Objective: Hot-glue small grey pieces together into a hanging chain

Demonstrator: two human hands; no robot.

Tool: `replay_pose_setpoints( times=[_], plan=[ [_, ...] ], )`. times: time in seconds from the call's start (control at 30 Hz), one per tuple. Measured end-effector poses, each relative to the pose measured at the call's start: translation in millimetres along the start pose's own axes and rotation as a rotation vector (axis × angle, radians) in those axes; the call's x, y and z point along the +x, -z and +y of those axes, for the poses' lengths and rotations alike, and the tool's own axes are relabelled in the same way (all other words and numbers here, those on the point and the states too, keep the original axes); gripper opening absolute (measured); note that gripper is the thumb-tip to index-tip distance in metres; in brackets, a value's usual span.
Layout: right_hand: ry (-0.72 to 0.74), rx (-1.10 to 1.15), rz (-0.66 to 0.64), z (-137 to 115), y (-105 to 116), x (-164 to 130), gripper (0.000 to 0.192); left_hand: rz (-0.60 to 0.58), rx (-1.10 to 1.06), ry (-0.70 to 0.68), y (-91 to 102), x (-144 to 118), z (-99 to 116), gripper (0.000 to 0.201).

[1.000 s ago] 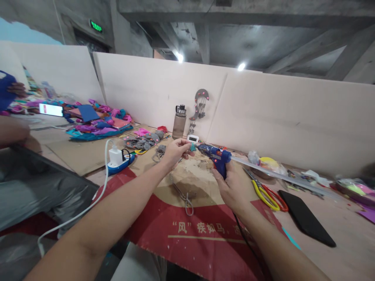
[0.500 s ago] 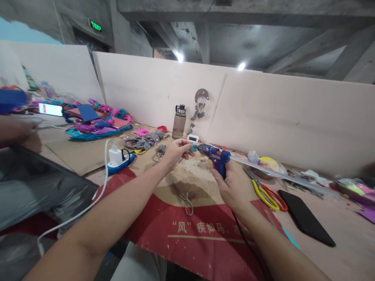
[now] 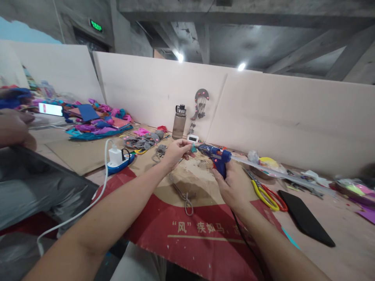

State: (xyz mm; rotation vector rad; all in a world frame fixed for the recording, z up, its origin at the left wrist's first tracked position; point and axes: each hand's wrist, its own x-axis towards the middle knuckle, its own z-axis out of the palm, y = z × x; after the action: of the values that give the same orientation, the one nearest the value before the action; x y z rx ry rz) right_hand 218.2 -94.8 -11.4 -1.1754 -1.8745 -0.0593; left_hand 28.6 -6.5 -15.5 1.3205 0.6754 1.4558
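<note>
My right hand (image 3: 230, 185) is wrapped round the handle of a blue hot glue gun (image 3: 218, 158), with a long clear glue stick (image 3: 272, 171) jutting from its back. Between the thumb and fingers of my left hand (image 3: 179, 152) is a small teal piece (image 3: 193, 148), too small to name. The gun's nozzle is at this piece; whether they touch I cannot tell. A grey cord (image 3: 186, 201) with a looped end hangs or lies below my left hand, over the red and tan cardboard (image 3: 205, 242).
Scissors (image 3: 268, 195) and a black phone (image 3: 306, 218) lie right. A bottle (image 3: 179, 123) and small white timer (image 3: 192, 138) stand behind my hands. Grey felt pieces (image 3: 143, 140) and a blue power strip (image 3: 121, 164) are left. Another person's hand (image 3: 14, 127) is far left.
My hands and the glue gun have hardly moved. At the far left, the other person's hand and the blue material near it have shifted.
</note>
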Motion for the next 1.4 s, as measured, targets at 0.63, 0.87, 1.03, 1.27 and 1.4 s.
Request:
replay_pose_setpoints(
  times=[0.63,0.87,1.03,1.27,1.4],
  plan=[
    [0.003,0.056,-0.009,2.5,-1.7,-0.9,0.036,0.034,-0.026,0.005,0.0,0.6,2.1,0.027],
    [-0.010,0.013,0.008,1.4,-0.2,-1.1,0.035,0.036,-0.047,0.028,-1.0,-0.4,3.9,0.025],
    [-0.015,0.046,-0.009,3.7,-3.3,-1.7,0.035,-0.002,-0.010,0.010,-1.1,-1.7,2.2,0.027],
    [-0.006,0.038,0.026,5.6,-2.7,-2.0,0.036,0.001,0.000,0.012,-0.2,-1.2,1.3,0.026],
    [-0.003,0.044,0.012,5.1,-2.8,-1.6,0.036,-0.015,-0.002,0.009,-0.3,-0.6,0.4,0.026]
  ],
)
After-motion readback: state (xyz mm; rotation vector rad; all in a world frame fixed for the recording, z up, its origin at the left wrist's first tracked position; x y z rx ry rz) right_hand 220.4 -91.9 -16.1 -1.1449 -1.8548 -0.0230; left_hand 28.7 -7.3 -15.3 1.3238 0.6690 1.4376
